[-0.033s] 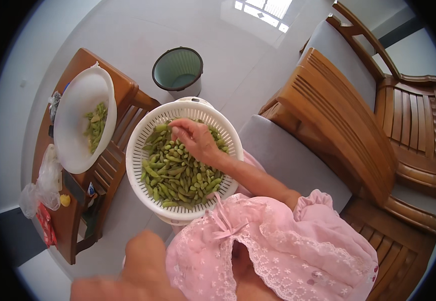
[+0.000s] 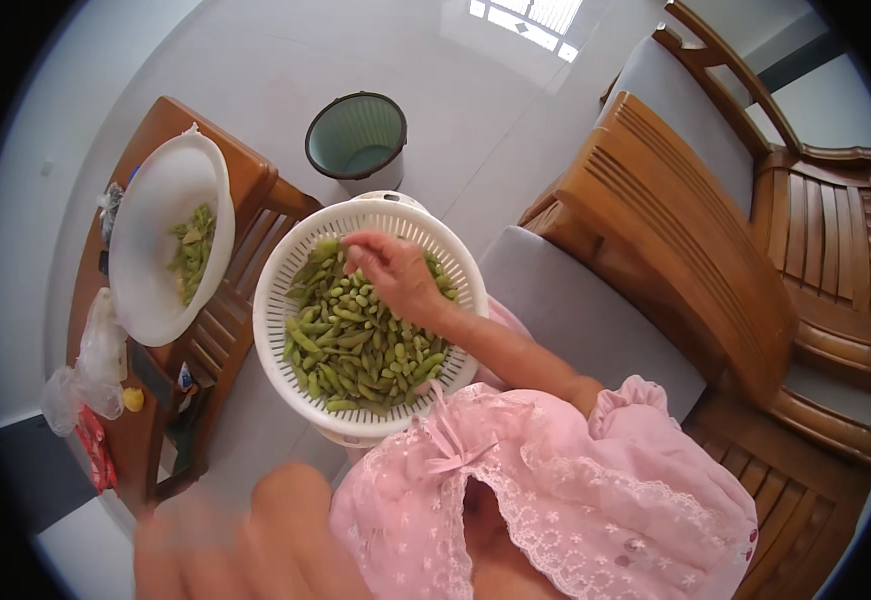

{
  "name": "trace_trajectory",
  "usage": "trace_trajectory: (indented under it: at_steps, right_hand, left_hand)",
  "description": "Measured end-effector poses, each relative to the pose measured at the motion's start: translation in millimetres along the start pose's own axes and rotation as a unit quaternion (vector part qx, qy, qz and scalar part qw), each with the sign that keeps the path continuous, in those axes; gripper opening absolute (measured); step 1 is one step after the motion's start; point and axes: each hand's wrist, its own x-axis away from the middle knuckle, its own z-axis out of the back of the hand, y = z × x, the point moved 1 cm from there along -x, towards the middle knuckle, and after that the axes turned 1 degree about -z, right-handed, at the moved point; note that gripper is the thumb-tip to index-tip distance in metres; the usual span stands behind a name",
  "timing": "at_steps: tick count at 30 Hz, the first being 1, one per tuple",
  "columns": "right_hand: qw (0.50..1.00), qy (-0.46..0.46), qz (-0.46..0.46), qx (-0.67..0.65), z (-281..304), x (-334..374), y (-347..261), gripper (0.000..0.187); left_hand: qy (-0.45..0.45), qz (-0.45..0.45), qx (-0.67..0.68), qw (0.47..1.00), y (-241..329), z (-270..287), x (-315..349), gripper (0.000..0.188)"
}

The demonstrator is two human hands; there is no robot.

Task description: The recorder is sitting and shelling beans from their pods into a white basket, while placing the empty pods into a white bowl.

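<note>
A round white colander (image 2: 267,330) full of green edamame pods (image 2: 360,365) stands in front of me. Over its far side is my right hand (image 2: 400,280), thumb and fingers pinched together. A plump green pod (image 2: 328,247) is at the fingertips and looks held by them. Low on the left, close to the camera, my left hand (image 2: 255,540) is raised away from the colander. Motion smears its fingers, so whether they hold anything is hidden.
Beyond the colander a green bucket (image 2: 400,160) stands on the tiled floor. At left, a wooden table (image 2: 240,160) bears a tilted white basin (image 2: 140,270) with some pods, plus plastic bags (image 2: 100,350). Wooden chairs (image 2: 675,240) with grey seats are on the right.
My left hand has turned and shifted slightly, its blurred fingers now higher. The pod at my right fingertips has moved a little up and to the right.
</note>
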Motion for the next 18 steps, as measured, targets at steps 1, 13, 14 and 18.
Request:
trace_trajectory:
  at_steps: [1, 13, 14, 18]
  right_hand:
    - [0.999, 0.028, 0.001, -0.017, -7.8, -0.2, -2.8, 0.017]
    - [0.99, 0.042, 0.11, 0.08, 10.7, -9.4, -5.1, 0.017]
    - [0.989, 0.037, 0.116, 0.087, 9.5, -9.2, -6.3, 0.019]
    - [0.975, 0.017, 0.165, 0.146, 8.0, -6.9, -1.6, 0.019]
  left_hand:
    - [0.123, -0.048, -0.114, 0.985, -9.7, 19.4, 8.5, 0.027]
    - [0.391, 0.129, -0.314, 0.856, -98.1, 183.2, 48.7, 0.016]
    - [0.38, 0.12, -0.323, 0.858, -98.3, 184.4, 49.8, 0.013]
    - [0.382, 0.109, -0.317, 0.861, -101.5, 181.8, 52.2, 0.016]
